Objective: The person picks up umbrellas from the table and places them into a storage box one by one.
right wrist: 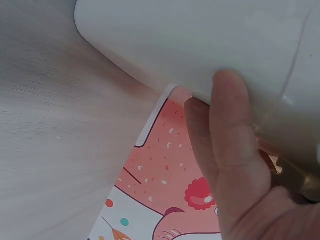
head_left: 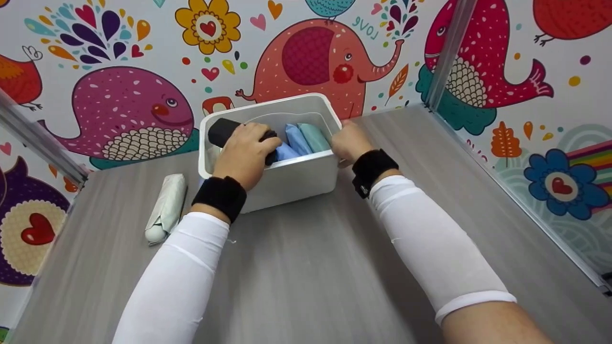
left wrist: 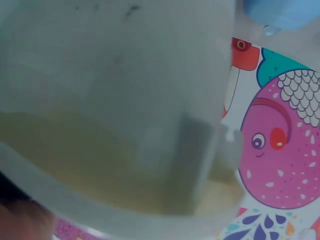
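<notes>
A white plastic bin [head_left: 287, 184] stands on the table, lit through from inside in the left wrist view. My left hand [head_left: 245, 152] reaches over its near left rim and grips a black folded umbrella [head_left: 224, 132], which lies slanted across the opening. Inside, beside that hand, are a blue folded bundle [head_left: 297, 139] and a teal folded bundle [head_left: 313, 137]. My right hand [head_left: 353, 142] holds the bin's right side at the rim; its fingers [right wrist: 231, 112] lie along the outer wall. Left of the bin, a pale green folded umbrella [head_left: 167, 205] lies on the table.
The grey wood-grain table [head_left: 306, 277] runs back to a wall [head_left: 158, 28] printed with cartoon animals. Metal frame posts [head_left: 447, 57] stand at both back corners. A light blue object [left wrist: 282, 12] shows beside the bin in the left wrist view.
</notes>
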The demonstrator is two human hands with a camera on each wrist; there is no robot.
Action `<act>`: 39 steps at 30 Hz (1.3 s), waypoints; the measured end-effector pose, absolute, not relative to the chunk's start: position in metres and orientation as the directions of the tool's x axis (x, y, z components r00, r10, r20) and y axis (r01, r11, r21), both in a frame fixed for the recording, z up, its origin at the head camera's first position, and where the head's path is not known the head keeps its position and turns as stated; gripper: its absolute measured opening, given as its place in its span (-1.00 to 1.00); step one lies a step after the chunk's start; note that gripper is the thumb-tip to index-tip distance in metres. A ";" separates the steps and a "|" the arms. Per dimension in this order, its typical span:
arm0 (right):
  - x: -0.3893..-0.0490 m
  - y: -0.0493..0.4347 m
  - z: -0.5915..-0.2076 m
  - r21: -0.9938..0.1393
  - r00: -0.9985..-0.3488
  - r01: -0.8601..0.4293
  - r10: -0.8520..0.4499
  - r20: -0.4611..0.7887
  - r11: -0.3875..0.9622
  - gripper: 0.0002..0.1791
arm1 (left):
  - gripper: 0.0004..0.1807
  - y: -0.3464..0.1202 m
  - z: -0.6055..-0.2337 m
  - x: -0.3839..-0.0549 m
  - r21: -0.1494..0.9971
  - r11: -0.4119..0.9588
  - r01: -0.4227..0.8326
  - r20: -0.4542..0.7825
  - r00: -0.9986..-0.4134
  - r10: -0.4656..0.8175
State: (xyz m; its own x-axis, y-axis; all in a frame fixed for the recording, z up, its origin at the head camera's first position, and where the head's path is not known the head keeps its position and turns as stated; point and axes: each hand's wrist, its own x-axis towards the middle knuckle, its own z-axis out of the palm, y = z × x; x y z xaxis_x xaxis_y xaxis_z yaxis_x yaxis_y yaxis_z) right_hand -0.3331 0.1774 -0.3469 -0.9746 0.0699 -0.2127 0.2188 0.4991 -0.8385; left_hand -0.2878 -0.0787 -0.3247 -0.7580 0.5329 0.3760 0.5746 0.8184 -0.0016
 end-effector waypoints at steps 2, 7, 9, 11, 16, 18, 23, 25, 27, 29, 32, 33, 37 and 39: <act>-0.333 0.177 -0.347 -0.840 -0.974 0.221 0.068 -0.215 0.495 -0.36 | -0.59 -0.078 -0.324 -0.289 0.021 0.815 0.579 0.356 -0.766 0.535; -0.333 0.178 -0.346 -0.840 -0.974 0.219 0.060 -0.218 0.496 -0.34 | -0.61 -0.076 -0.323 -0.292 0.061 0.810 0.583 0.312 -0.782 0.539; -0.332 0.178 -0.346 -0.839 -0.974 0.219 0.059 -0.219 0.498 -0.34 | -0.61 -0.075 -0.322 -0.293 0.077 0.813 0.577 0.297 -0.792 0.534; -0.332 0.179 -0.346 -0.840 -0.974 0.218 0.061 -0.217 0.497 -0.34 | -0.60 -0.074 -0.321 -0.294 0.097 0.818 0.566 0.279 -0.805 0.524; -0.331 0.178 -0.347 -0.842 -0.974 0.220 0.062 -0.219 0.493 -0.37 | -0.59 -0.074 -0.318 -0.294 0.132 0.831 0.540 0.233 -0.832 0.504; -0.332 0.178 -0.347 -0.838 -0.975 0.216 0.062 -0.214 0.501 -0.38 | -0.58 -0.074 -0.317 -0.294 0.136 0.834 0.534 0.228 -0.836 0.498; -0.334 0.178 -0.348 -0.817 -0.978 0.203 0.074 -0.193 0.540 -0.36 | -0.54 -0.075 -0.316 -0.294 0.165 0.833 0.528 0.227 -0.843 0.489; -0.334 0.178 -0.348 -0.815 -0.978 0.204 0.076 -0.194 0.542 -0.35 | -0.48 -0.075 -0.315 -0.294 0.176 0.836 0.521 0.211 -0.849 0.484; -0.334 0.178 -0.348 -0.819 -0.977 0.208 0.075 -0.199 0.535 -0.35 | -0.40 -0.074 -0.313 -0.294 0.199 0.841 0.503 0.188 -0.862 0.471; -0.334 0.178 -0.348 -0.822 -0.977 0.210 0.076 -0.201 0.530 -0.34 | -0.35 -0.074 -0.313 -0.294 0.218 0.846 0.487 0.168 -0.872 0.459; -0.333 0.178 -0.347 -0.826 -0.976 0.212 0.075 -0.204 0.522 -0.34 | -0.32 -0.074 -0.313 -0.297 0.254 0.851 0.460 0.144 -0.888 0.436; -0.333 0.178 -0.347 -0.827 -0.976 0.212 0.074 -0.204 0.521 -0.34 | -0.34 -0.074 -0.313 -0.298 0.266 0.853 0.449 0.136 -0.894 0.428; -0.333 0.178 -0.347 -0.836 -0.976 0.214 0.068 -0.208 0.505 -0.34 | -0.37 -0.076 -0.314 -0.300 0.308 0.860 0.408 0.108 -0.913 0.394; -0.332 0.178 -0.347 -0.840 -0.976 0.212 0.065 -0.208 0.499 -0.34 | -0.38 -0.077 -0.313 -0.301 0.322 0.863 0.390 0.096 -0.920 0.380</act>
